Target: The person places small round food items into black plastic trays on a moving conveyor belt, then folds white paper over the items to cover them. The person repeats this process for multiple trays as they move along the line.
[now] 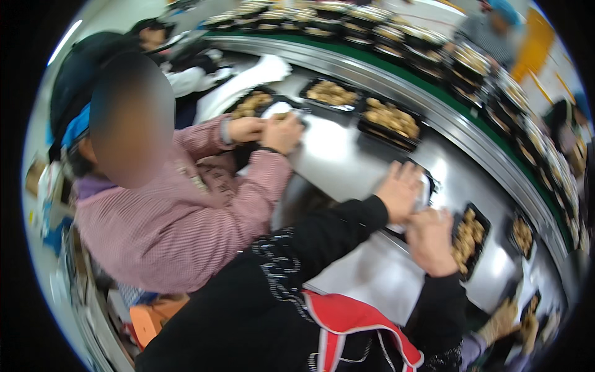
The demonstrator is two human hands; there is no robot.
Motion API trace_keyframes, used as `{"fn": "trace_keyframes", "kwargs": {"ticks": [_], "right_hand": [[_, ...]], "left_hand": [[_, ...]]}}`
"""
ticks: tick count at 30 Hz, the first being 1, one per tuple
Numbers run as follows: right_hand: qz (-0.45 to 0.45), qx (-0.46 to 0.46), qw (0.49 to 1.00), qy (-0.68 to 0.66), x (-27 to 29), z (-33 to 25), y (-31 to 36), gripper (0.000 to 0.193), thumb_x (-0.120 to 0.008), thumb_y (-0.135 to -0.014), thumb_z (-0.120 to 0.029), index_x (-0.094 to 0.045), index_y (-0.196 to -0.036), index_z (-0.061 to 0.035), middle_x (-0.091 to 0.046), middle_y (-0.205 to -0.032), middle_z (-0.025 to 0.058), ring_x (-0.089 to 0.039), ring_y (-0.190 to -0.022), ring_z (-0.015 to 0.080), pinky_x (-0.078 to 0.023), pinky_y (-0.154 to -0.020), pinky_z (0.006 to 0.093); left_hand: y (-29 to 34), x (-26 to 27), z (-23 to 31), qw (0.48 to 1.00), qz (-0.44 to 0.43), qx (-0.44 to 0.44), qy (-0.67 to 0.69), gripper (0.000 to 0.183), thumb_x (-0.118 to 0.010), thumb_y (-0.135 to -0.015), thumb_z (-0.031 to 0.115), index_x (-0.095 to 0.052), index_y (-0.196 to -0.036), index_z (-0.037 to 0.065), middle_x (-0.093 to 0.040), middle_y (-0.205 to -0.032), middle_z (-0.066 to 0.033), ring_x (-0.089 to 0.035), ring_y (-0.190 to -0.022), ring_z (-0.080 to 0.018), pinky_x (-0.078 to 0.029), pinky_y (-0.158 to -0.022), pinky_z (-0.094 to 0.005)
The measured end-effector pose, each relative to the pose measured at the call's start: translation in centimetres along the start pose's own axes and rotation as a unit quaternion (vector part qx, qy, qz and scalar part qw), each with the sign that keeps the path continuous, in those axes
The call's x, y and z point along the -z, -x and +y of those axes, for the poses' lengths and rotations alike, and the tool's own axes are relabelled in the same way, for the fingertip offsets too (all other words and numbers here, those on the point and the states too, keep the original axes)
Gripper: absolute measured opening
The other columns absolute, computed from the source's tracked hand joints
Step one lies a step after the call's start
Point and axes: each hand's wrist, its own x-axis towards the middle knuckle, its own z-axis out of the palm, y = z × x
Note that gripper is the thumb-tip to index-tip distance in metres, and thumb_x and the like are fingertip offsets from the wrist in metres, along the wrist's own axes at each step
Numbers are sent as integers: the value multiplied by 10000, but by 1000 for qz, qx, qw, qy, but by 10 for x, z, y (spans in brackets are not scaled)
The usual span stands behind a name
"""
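My left hand [400,191] lies with its fingers stretched over the near-left side of a black plastic tray [432,181] on the steel table. Something white [425,191] shows inside that tray, partly hidden under my hands. Close by, my right hand [430,242] bends at the tray's near edge; motion blurs its fingers, and I cannot make out whether they grip anything. Just right of it is a black tray of light-brown, lumpy pieces [469,240]. Farther off stand two similar trays, one tray of brown pieces [388,119] and another filled tray [331,93].
A co-worker in a pink top [186,211] handles a tray at my left. Beyond the steel table [328,155] curves a green conveyor belt [396,59] with stacked filled trays [421,49]. Another person's gloved hands [501,322] work at the lower right near a small tray [522,234].
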Motion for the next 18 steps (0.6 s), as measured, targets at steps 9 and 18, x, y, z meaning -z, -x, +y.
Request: {"fn": "trace_keyframes", "kwargs": {"ticks": [9,18], "right_hand": [[75,0,979,191,-30,36,-38,470,-560,-866,-125,-596,-1305,39,-557,-1386,163,-378,-1397,480,-155,-1187,631],[-11,-70,976,205,-41,38,-49,507,-618,-841,-246,-608,-1331,-120,-564,-1367,132,-461,-1327,468,-267,-1108,668]], "left_hand": [[14,-3,16,997,58,39,10,534,-565,-901,266,-583,-1347,-27,-385,-1548,-249,-313,-1452,-446,-164,-1206,-588],[10,-9,7,993,86,81,-20,436,-547,-884,152,-607,-1223,-116,-483,-1440,-278,-425,-1374,-431,-275,-1165,-560]]}}
